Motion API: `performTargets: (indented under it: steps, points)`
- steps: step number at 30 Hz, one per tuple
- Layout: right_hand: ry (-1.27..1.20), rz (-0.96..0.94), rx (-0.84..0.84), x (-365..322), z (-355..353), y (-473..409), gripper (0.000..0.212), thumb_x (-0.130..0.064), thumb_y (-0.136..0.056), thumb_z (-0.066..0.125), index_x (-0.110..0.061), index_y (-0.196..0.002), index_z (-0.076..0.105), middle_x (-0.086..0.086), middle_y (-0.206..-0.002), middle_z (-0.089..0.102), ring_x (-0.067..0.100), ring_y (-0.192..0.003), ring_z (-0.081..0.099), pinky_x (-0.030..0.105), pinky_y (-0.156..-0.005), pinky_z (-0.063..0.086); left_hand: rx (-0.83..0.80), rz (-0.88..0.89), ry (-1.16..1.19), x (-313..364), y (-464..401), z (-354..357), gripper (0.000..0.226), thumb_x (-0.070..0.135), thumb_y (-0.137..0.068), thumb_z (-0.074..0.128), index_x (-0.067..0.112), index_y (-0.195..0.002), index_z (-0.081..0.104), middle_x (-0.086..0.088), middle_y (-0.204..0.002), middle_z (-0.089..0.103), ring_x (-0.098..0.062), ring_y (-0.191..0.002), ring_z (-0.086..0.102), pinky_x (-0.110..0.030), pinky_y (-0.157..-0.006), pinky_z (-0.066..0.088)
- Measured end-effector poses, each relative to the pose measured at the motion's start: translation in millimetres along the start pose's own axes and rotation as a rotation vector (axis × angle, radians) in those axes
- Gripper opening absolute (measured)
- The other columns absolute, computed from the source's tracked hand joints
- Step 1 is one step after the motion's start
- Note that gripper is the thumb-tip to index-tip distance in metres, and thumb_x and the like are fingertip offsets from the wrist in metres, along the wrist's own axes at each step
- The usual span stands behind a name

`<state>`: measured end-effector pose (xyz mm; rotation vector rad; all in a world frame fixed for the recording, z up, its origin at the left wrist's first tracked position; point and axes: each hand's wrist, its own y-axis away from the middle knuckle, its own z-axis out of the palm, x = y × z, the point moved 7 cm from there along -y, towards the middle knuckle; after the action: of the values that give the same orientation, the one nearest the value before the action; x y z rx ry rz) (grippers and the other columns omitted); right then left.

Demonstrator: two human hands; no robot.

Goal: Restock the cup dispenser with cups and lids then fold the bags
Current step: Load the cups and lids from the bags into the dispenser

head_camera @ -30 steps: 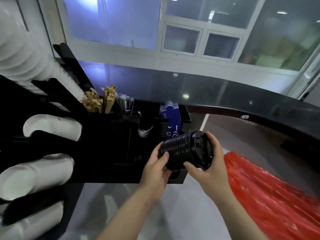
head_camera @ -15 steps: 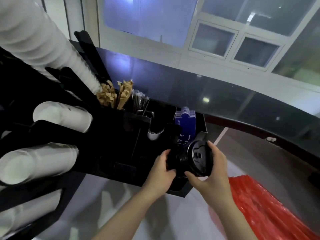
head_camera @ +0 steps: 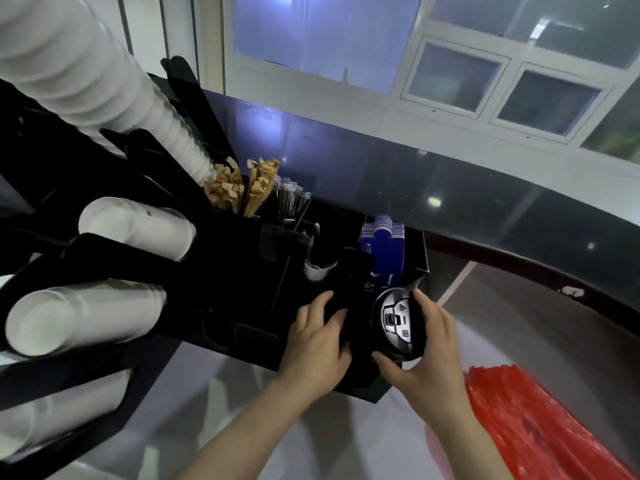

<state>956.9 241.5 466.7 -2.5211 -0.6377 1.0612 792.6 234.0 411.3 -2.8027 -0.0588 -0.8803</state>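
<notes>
Head view looked down on a black cup dispenser [head_camera: 221, 296] standing on a grey counter [head_camera: 363, 441]. Both hands were at its right-hand end, on a stack of black lids [head_camera: 396, 323] lying on its side, top face toward the camera, in the front right slot. Right hand [head_camera: 427, 355] gripped the outer end of the stack, thumb curled under the rim, fingers wrapped over the top edge. Left hand [head_camera: 317, 344] lay against the inner part of the stack, fingers slightly spread and bent over the dark surface; whether they closed round the lids or only pressed could not be told. White paper cups [head_camera: 135, 226] sat nested in the dispenser's left-hand slots, mouths toward the camera, with a long stack of white cups [head_camera: 104, 91] slanting up to the upper left. Brown paper packets [head_camera: 242, 190] and wrapped straws [head_camera: 291, 200] stood in the rear compartments; blue card sleeves [head_camera: 382, 247] stood just behind the lids. Red plastic bag [head_camera: 547, 427] lay on the counter at lower right, apart from the dispenser.
</notes>
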Motion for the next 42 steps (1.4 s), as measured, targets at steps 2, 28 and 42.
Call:
performTargets:
  steps: [2,28,42]
  points:
    - [0.019,-0.005,-0.026,-0.4,2.2,-2.2,0.102,-0.008,-0.056,0.089,-0.02,-0.143,0.037,-0.001,-0.13,0.039,-0.02,-0.122,0.027,-0.004,-0.094,0.024,0.0,0.049,-0.159,5.2,2.9,2.0,0.061,0.033,-0.088,0.049,0.023,-0.145,0.031,-0.001,-0.158,0.006,-0.022,-0.137,0.017,-0.037,-0.111,0.025]
    - [0.665,0.082,-0.187,18.3,49.1,-8.2,0.098,-0.061,-0.066,0.074,-0.018,-0.146,0.038,0.005,-0.144,0.041,0.028,-0.136,0.016,0.063,-0.11,0.012,-0.017,0.094,-0.226,-22.6,13.1,5.2,0.052,0.039,-0.102,0.025,0.027,-0.152,0.019,0.001,-0.159,0.021,-0.014,-0.146,0.018,-0.025,-0.113,-0.01]
    - [0.482,0.153,-0.146,12.4,35.9,11.2,0.088,-0.052,-0.085,0.061,-0.03,-0.153,0.011,-0.003,-0.162,-0.002,0.023,-0.148,-0.002,0.055,-0.116,0.001,-0.039,0.242,0.003,6.5,6.8,-21.8,0.061,0.033,-0.098,0.045,0.029,-0.152,0.016,0.005,-0.16,0.012,-0.01,-0.147,0.004,-0.024,-0.115,-0.005]
